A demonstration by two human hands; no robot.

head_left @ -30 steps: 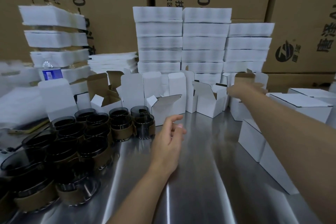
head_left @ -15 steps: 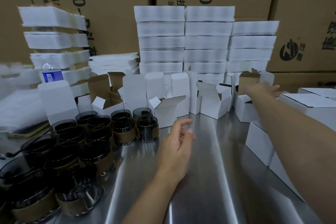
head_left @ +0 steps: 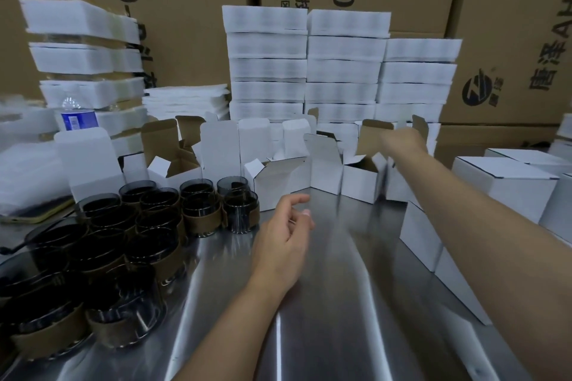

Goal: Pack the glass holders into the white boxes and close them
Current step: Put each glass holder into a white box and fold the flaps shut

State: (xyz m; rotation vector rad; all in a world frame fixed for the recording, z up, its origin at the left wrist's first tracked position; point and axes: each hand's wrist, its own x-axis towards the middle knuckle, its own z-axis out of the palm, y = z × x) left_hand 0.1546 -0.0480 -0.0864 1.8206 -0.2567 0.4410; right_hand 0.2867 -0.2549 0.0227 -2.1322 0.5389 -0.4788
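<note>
One open box [head_left: 361, 180] now reached, near right end of row [head_left: 278, 182], by right hand [head_left: 402, 142] (fingers blurred, cannot tell grip). Left hand [head_left: 284, 235] loosely curled, empty, before row. Holders [head_left: 201, 210] left of row, none packed.

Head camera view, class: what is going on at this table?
A person is boxing up dark glass holders, none of which is in hand at this moment. The right hand reaches to an open box in the back row; blur hides whether it grips it. The left hand hovers empty over the metal table, beside the holders. Closed boxes stand at the right.
</note>
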